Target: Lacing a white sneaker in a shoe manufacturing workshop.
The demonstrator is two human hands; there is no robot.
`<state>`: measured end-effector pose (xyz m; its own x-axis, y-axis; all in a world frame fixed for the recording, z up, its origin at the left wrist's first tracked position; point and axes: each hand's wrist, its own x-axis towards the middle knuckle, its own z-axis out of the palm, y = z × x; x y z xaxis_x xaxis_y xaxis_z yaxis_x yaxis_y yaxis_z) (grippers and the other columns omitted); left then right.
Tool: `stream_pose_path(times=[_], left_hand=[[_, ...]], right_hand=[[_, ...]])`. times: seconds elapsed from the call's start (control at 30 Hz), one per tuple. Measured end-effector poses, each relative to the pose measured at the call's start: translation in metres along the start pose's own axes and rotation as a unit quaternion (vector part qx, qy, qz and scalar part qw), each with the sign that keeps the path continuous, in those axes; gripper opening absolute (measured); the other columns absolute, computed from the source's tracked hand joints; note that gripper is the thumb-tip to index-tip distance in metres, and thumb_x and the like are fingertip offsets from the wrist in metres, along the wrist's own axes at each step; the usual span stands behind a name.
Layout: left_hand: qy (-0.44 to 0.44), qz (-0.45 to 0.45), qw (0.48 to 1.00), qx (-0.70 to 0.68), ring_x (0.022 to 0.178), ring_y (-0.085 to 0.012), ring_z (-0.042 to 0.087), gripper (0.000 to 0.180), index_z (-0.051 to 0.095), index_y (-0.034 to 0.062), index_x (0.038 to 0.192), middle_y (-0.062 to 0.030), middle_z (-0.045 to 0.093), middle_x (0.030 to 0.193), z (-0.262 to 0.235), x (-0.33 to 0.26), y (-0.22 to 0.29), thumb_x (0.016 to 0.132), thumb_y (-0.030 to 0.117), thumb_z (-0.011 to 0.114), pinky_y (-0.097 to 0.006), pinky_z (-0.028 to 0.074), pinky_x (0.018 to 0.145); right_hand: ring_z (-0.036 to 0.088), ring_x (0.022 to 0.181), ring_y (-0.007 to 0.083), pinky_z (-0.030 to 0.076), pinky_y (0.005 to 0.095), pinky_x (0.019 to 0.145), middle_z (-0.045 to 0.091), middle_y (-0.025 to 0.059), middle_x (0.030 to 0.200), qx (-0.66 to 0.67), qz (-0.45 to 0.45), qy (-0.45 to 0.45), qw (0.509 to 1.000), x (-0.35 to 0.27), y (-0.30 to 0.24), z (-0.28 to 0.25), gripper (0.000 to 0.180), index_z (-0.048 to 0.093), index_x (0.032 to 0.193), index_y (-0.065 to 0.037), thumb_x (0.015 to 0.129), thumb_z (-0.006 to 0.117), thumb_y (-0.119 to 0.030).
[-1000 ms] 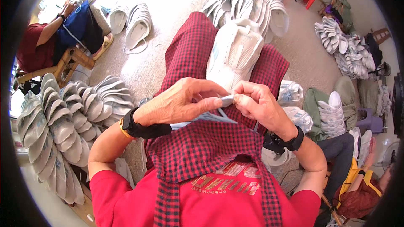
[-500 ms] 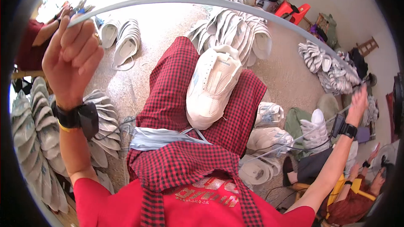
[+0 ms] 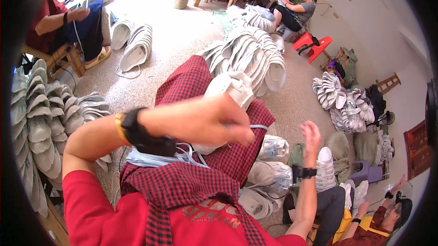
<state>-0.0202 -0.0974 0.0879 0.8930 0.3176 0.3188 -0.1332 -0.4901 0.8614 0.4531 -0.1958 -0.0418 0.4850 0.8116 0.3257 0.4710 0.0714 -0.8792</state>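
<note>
L hand (image 3: pixel 210 120) blurred, fingers bent, L forearm (image 3: pixel 93 140) angled across; R hand (image 3: pixel 311 139) raised, fingers up.

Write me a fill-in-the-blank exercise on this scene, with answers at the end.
The hand nearer the white shoe is the ____ one.
The bundled laces on the checked apron are pale ____.
The stool nearest the person in the striped top is coloured ____.

Missing words: left; blue; red.

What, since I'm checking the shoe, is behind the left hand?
The left hand covers the middle of a white shoe. Its open end shows above and a small white part below; the stretch between cannot be seen.
</note>
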Motion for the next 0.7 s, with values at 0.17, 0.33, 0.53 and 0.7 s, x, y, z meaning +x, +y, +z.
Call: stream_pose_path(times=[0.17,0.33,0.53,0.7], left_hand=[[-0.018,0.047,0.996,0.075,0.064,-0.0277,0.065,0.023,0.068,-0.0032,0.091,-0.0169,0.066,0.072,0.04,0.027,0.001,0.093,0.019,0.063,-0.037,0.05,0.061],[-0.001,-0.064,0.997,0.045,0.057,-0.0257,0.063,0.022,0.068,-0.0031,0.089,-0.017,0.063,0.067,0.022,-0.007,0.004,0.094,0.017,0.061,-0.036,0.048,0.055],[-0.007,-0.105,0.994,0.036,0.049,-0.0239,0.054,0.024,0.063,-0.0052,0.075,-0.0167,0.055,0.056,0.038,-0.029,0.0,0.089,0.013,0.063,-0.039,0.041,0.05],[-0.004,-0.046,0.997,0.064,0.052,-0.0184,0.056,0.015,0.067,-0.003,0.088,-0.016,0.061,0.064,0.044,-0.027,0.002,0.091,0.011,0.064,-0.034,0.043,0.05]], right_hand=[[0.066,0.099,0.0178,0.051,0.0297,0.084,0.06,0.011,0.121,0.359,0.093,-0.305,0.877,-0.106,-0.181,0.142,0.059,0.045,0.137,-0.002,0.103,0.042,-0.05],[0.059,0.066,0.0081,0.042,0.0215,0.058,0.063,0.0045,0.098,0.186,0.117,-0.405,0.887,-0.121,-0.214,0.12,0.04,0.058,0.114,-0.001,0.101,0.056,-0.039],[0.063,0.085,0.0188,0.051,0.0368,0.075,0.065,0.008,0.098,-0.153,-0.069,-0.426,0.889,-0.128,-0.194,0.127,0.017,0.061,0.103,0.002,0.087,0.058,-0.001],[0.065,0.09,0.0192,0.053,0.0323,0.081,0.058,0.0108,0.12,0.216,0.026,-0.409,0.886,-0.138,-0.206,0.154,0.044,0.044,0.136,-0.001,0.092,0.043,-0.005]])
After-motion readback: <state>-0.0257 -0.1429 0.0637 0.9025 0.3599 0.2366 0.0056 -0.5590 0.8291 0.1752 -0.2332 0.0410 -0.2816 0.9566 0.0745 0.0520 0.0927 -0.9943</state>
